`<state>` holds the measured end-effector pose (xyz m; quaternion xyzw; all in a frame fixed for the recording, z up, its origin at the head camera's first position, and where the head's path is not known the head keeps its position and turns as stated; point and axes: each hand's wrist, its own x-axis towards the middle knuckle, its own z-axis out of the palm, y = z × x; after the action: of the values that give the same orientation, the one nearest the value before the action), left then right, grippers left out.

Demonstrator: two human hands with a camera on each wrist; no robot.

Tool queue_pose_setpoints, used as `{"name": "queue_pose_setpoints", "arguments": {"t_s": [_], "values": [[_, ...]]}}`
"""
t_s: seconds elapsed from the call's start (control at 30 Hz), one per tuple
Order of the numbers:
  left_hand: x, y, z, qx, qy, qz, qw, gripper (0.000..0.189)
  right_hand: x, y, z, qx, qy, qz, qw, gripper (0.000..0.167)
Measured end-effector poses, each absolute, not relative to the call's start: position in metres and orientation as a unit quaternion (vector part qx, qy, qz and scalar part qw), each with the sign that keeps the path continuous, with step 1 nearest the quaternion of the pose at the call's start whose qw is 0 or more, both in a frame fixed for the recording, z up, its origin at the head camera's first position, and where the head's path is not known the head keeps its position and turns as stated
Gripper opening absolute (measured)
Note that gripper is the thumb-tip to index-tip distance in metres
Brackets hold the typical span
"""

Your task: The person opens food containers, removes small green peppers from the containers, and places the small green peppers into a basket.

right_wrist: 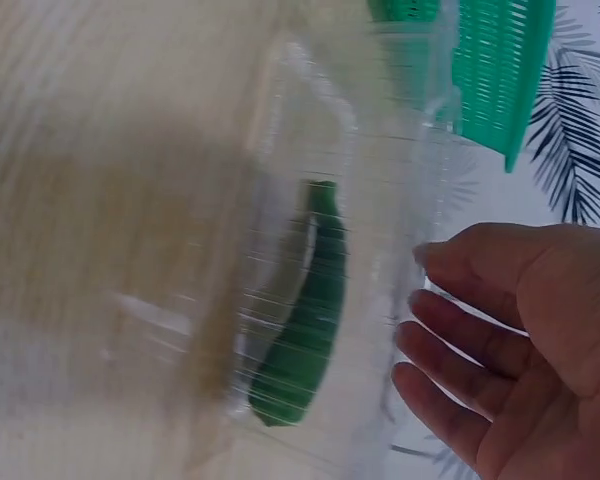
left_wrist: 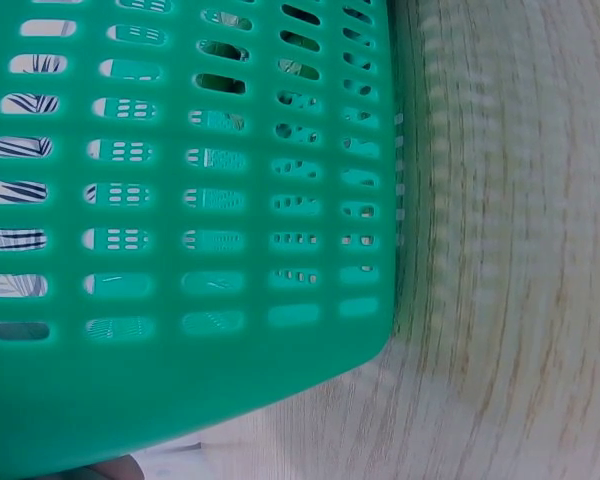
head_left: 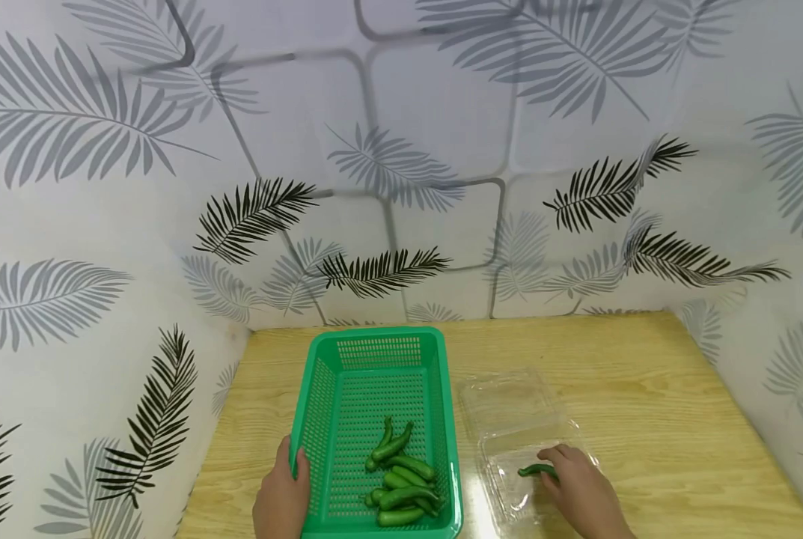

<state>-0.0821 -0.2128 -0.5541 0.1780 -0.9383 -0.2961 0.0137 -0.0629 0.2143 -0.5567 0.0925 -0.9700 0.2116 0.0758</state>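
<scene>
My left hand (head_left: 282,494) grips the left rim of a green plastic basket (head_left: 447,419), whose slotted wall fills much of the left wrist view; a fingertip (left_wrist: 118,468) shows low there. Several green chili peppers (head_left: 401,498) lie heaped in the basket's near right part. Right of it, a clear plastic clamshell box (head_left: 492,479) lies opened flat, its other half towards the wall. A single green pepper (right_wrist: 310,310) lies in the near half, seen through the clear plastic. My right hand (head_left: 579,486) is over this half, its fingers loosely bent and apart from the pepper (head_left: 537,470).
The wooden tabletop (head_left: 677,419) extends right of the clamshell box. Leaf-patterned walls (head_left: 435,224) enclose the table at the back and both sides. The basket and the box stand close side by side.
</scene>
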Motion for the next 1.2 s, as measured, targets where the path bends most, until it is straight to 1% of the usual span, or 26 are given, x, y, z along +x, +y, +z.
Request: {"name": "queue_pose_setpoints", "arguments": {"t_s": [0.13,0.33,0.53,0.63,0.83,1.03,1.2], "values": [[-0.082,-0.214,-0.554,0.177,-0.938,-0.298,0.011,0.050,-0.063,0.216,-0.569,0.081,-0.972,0.209,0.068,0.023],[-0.082,-0.214,-0.555,0.181,-0.937,-0.298,0.006,0.051,-0.063,0.217,-0.583,0.073,-0.976,0.189,0.074,0.019],[-0.082,-0.214,-0.556,0.182,-0.937,-0.299,0.010,0.051,-0.066,0.219,-0.586,0.051,-0.978,0.201,0.032,0.020],[-0.082,-0.214,-0.557,0.182,-0.937,-0.299,0.011,0.051,-0.068,0.219,-0.586,0.054,-0.976,0.208,0.028,0.020],[-0.083,-0.215,-0.556,0.177,-0.939,-0.294,0.015,0.051,-0.069,0.217,-0.580,0.066,-0.974,0.214,0.038,0.022],[-0.084,-0.214,-0.555,0.173,-0.939,-0.296,0.018,0.049,-0.070,0.210,-0.562,0.074,-0.968,0.236,0.048,0.022],[-0.083,-0.214,-0.555,0.176,-0.938,-0.298,0.012,0.049,-0.067,0.200,-0.543,0.091,-0.959,0.254,0.084,0.024]]}}
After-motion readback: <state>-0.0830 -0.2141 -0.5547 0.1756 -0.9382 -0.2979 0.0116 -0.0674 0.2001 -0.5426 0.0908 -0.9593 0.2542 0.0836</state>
